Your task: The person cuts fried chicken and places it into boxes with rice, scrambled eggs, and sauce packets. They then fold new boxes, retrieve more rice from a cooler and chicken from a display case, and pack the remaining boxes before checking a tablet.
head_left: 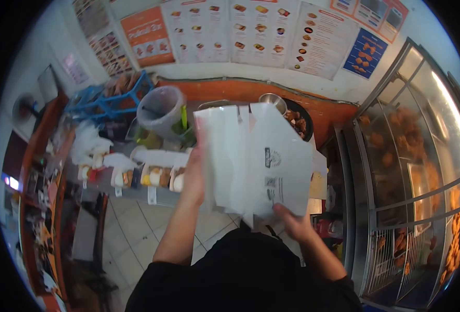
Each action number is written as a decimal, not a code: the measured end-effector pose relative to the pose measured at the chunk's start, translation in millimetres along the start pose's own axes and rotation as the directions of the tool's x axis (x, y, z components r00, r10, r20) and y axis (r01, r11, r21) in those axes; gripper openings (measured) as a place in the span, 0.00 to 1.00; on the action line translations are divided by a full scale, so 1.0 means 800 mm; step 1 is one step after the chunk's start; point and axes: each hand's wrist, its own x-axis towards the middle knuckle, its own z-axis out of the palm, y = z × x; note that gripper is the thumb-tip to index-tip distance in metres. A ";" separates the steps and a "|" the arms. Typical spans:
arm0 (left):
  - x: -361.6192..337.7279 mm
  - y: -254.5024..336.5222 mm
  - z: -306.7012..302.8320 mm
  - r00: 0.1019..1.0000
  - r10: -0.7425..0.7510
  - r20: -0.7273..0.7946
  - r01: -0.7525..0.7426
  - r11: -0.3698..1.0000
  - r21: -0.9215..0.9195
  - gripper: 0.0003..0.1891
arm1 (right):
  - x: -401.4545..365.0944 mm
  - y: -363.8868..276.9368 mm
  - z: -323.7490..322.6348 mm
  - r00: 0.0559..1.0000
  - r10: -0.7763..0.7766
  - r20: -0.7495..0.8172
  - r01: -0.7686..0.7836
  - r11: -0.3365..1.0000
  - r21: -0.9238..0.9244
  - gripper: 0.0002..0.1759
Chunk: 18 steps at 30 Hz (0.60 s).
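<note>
A white cardboard food box (287,156), with its panels and flaps partly unfolded, is held up in front of my chest. A dark printed logo and a square code show on its right panel. My left hand (194,174) grips the box along its left side, and most of its fingers are hidden behind the board. At the lower right edge, my right hand (292,221) pinches the board, thumb on the front face. Both hands are slightly blurred. Behind the box, the counter is partly covered from view.
Filled food trays (157,177) line the counter's front edge at left. Behind them stand a clear plastic bucket (161,110) and a blue crate (110,99). A dark pan of meat (296,119) and a metal bowl (273,100) sit beyond the box. A glass display cabinet (411,171) of fried food rises at right.
</note>
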 end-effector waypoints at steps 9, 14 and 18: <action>-0.162 -0.043 0.003 0.891 0.449 -0.075 -0.259 0.635 0.728 0.24 | -0.172 -0.001 -0.014 0.977 0.205 0.056 -0.212 0.958 0.195 0.22; -0.314 -0.080 0.037 0.832 0.304 0.465 -0.434 0.878 0.203 0.24 | -0.267 0.061 -0.006 0.998 -0.032 -0.059 0.021 0.985 -0.170 0.17; -0.348 -0.045 0.013 0.713 0.033 0.701 -0.295 0.921 0.257 0.31 | -0.278 0.063 -0.005 0.964 -0.072 -0.254 0.022 0.980 -0.197 0.30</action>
